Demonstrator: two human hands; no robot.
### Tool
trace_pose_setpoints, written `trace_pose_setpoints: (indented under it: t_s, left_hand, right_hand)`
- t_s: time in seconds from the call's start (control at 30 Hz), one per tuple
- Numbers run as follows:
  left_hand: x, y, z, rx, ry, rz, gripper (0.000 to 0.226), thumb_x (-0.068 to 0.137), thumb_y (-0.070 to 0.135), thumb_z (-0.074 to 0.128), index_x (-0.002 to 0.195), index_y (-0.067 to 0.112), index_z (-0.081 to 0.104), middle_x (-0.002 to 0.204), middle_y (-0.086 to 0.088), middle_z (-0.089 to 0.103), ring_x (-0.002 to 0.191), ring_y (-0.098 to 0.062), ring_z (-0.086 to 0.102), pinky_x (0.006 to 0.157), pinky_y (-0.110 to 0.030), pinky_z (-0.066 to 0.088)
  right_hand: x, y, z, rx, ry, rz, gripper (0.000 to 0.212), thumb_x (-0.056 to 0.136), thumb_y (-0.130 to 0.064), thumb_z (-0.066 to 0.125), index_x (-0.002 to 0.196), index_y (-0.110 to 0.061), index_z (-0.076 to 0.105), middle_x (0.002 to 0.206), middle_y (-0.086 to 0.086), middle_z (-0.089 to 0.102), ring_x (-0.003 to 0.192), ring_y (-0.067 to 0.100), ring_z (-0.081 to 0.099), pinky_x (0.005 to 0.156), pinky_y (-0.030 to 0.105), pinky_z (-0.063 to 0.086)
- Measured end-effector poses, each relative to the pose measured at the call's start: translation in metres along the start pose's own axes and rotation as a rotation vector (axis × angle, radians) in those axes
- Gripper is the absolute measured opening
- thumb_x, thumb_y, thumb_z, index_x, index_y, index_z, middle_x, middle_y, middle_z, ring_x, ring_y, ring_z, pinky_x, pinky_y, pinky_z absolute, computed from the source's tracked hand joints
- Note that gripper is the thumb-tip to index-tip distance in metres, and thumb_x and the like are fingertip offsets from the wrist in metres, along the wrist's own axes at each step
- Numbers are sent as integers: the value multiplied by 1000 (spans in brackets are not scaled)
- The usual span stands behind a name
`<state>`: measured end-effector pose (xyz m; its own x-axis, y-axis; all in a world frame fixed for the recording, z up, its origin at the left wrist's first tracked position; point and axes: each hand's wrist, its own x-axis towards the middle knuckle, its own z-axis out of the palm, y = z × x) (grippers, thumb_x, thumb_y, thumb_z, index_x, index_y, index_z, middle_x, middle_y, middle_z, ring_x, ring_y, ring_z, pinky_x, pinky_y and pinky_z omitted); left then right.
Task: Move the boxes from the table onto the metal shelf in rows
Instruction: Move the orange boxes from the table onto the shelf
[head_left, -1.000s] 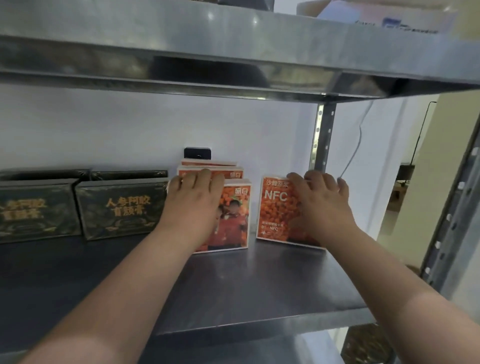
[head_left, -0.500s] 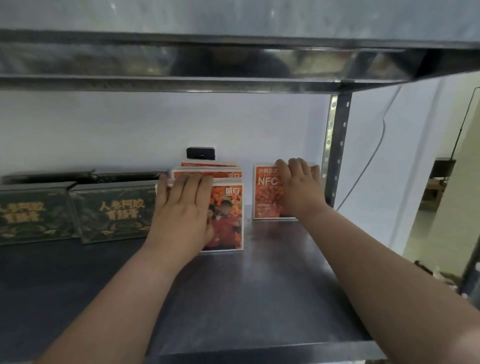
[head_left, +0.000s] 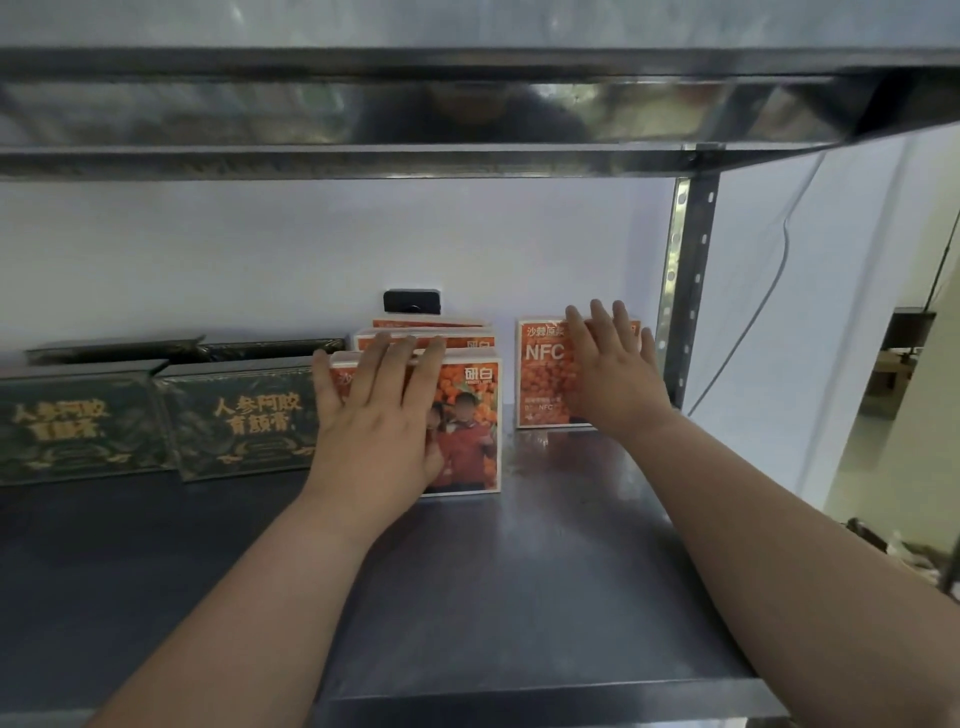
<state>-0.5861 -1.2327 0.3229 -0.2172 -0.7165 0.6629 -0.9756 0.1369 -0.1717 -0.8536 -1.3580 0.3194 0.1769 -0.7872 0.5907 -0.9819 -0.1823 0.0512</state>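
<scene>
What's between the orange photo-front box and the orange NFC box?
Nothing: in the head view only a narrow bare strip of the grey metal shelf separates the orange photo-front box from the orange NFC box.

Both forearms are bare along their whole visible length, smooth and full in shape. The left hand (head_left: 379, 421) and the right hand (head_left: 615, 376) are bare as well, broad across the back, with short, rounded fingers. The nails are too blurred to make out.
</scene>
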Motion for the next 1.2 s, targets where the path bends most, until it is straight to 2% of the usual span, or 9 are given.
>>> trace_pose_setpoints:
  t_s: [0.13,0.3,0.43,0.6,0.7,0.77,0.9,1.03,1.2]
  left_hand:
    - [-2,1,-9,-83,45,12,87,75,36,67,153,21,30,153,-13,32,147,-36,18,116,-66,4]
    - [-15,14,-17,-299,294,283,34,81,19,55,114,11,61,113,-10,58,104,-30,52,93,-37,41]
    - [-34,31,-18,-384,-75,357,24,88,28,49,107,18,60,109,-5,59,100,-27,55,76,-37,46]
    - [-62,49,-13,-519,-565,325,36,95,43,45,123,24,56,126,-3,51,120,-27,50,99,-42,43]
    - [-81,59,-21,-421,-691,371,56,100,51,28,152,30,31,160,-4,25,148,-28,19,116,-60,18]
    - [-94,62,-28,-374,-659,403,60,101,52,20,156,28,20,165,-6,15,151,-30,12,118,-58,14]
    - [-130,58,-46,-385,-446,542,81,85,59,9,152,19,32,156,-9,36,143,-31,33,116,-43,25]
    - [-191,67,-56,-446,-210,627,59,84,44,49,134,16,59,140,-11,58,133,-34,51,112,-53,34]
    - [-284,105,-70,-634,-373,641,45,83,40,50,121,20,65,115,2,67,110,-22,62,88,-35,55]
  right_hand:
    - [-13,1,-14,47,-7,16,86,90,-46,62,159,-25,16,165,10,18,155,33,6,122,56,11]
    - [-56,-19,-39,65,-186,51,59,93,-44,56,147,-23,44,149,5,47,135,31,45,105,46,43]
    - [-105,-39,-55,150,-421,88,33,98,-36,47,119,-19,67,126,9,65,112,30,62,92,37,50]
    - [-169,-52,-84,209,-447,156,40,103,-39,45,137,-24,60,141,1,58,127,22,53,106,31,39]
    - [-210,-62,-106,171,-460,124,46,106,-44,38,147,-27,50,152,-3,48,140,19,42,114,31,30]
    - [-241,-69,-112,104,-428,117,53,106,-48,24,152,-27,42,158,-1,41,146,22,34,118,37,26]
    - [-304,-84,-124,40,-334,87,64,94,-42,22,152,-21,39,157,13,41,147,35,35,117,51,33]
    - [-374,-101,-142,-4,-308,82,51,91,-40,53,139,-24,54,140,5,59,132,30,52,105,46,48]
    - [-490,-120,-146,77,-530,244,38,90,-43,42,118,-26,62,110,-5,66,102,22,62,79,40,55]
